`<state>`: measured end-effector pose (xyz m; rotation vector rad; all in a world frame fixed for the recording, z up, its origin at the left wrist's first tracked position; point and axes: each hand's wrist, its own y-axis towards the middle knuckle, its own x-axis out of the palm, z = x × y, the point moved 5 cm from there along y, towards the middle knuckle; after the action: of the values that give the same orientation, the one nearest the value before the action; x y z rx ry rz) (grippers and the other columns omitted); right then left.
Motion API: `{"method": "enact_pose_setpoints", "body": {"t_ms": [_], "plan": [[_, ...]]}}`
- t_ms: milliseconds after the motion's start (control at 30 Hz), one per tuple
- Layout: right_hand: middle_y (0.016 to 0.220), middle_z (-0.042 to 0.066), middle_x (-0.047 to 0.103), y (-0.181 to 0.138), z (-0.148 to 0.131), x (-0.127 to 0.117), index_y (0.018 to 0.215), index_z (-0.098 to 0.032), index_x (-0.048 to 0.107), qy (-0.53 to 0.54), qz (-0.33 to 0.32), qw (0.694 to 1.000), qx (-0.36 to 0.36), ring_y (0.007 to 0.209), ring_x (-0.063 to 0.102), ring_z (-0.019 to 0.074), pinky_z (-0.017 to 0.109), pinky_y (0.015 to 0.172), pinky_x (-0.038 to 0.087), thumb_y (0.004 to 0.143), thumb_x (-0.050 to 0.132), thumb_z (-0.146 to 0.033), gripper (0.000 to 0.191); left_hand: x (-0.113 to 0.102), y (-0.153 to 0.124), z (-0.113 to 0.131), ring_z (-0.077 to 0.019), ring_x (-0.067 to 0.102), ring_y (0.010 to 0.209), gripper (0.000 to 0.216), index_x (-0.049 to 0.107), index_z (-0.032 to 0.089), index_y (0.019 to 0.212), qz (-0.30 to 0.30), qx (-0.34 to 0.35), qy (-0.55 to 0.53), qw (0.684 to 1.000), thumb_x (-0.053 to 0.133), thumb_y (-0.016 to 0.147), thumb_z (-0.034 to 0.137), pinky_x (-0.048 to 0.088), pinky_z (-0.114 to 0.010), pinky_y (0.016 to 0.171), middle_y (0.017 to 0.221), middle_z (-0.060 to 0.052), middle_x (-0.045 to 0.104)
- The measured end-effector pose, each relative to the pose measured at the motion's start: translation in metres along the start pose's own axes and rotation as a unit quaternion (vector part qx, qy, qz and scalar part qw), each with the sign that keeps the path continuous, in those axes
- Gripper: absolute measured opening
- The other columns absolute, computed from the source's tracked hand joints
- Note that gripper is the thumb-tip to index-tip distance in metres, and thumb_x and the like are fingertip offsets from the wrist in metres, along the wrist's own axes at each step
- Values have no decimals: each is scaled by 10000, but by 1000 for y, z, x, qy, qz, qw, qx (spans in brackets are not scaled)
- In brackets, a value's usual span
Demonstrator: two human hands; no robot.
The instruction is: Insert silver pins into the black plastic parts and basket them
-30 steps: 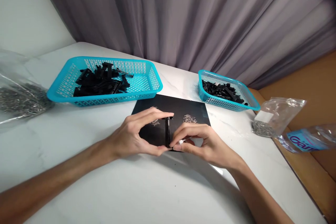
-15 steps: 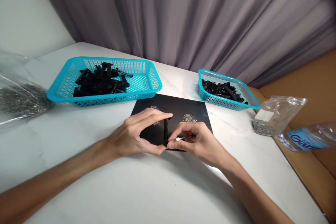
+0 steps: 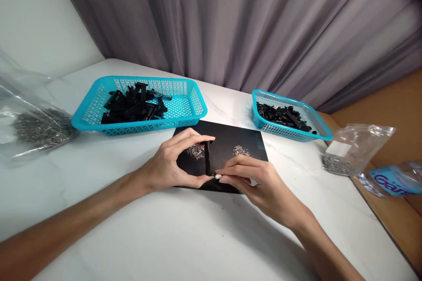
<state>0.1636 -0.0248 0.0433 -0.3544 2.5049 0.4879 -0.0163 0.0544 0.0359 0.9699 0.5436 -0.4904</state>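
Note:
My left hand [image 3: 171,164] spans a long, narrow black plastic part [image 3: 207,159], gripping its two ends between thumb and fingers. My right hand [image 3: 255,175] is closed in a pinch at the part's near end. A small white-tipped tool [image 3: 218,176] pokes out from its fingertips and seems to touch that end; the rest of it is hidden by the hand. Below the hands lies a black mat [image 3: 224,131]. On it are two heaps of tiny metal pieces, a left heap [image 3: 196,152] by my left fingers and a right heap [image 3: 242,151] just beyond my right hand.
A large blue basket [image 3: 154,126] of black plastic parts stands back left, a smaller blue basket [image 3: 290,134] of them back right. Clear bags of metal pieces, a left bag [image 3: 42,127] and a right bag [image 3: 339,162], flank them. A plastic bottle [image 3: 392,180] lies far right.
My right hand has turned, bringing the tool's white tip from between the fingers to the near end of the black part. The view has shifted slightly.

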Motion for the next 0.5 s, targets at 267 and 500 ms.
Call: {"method": "enact_pose_setpoints", "body": {"t_ms": [267, 500], "plan": [[1027, 71, 697, -1, 3, 4, 1101, -195, 766, -4, -13, 1000, -3, 848, 649, 157, 284, 747, 524, 1035, 572, -223, 206, 1, 0, 3, -232, 674, 986, 655, 598, 222, 1354, -13, 9, 9, 1000, 803, 733, 243, 599, -353, 842, 1095, -78, 682], [1050, 92, 683, -5, 3, 13, 1205, -203, 734, -17, -41, 999, -21, 887, 658, 172, 314, 763, 557, 1064, 455, -160, 316, 2, -7, 5, -238, 710, 981, 678, 556, 279, 1388, 2, 59, 69, 996, 781, 749, 247, 609, -362, 862, 1123, -64, 708]]}}
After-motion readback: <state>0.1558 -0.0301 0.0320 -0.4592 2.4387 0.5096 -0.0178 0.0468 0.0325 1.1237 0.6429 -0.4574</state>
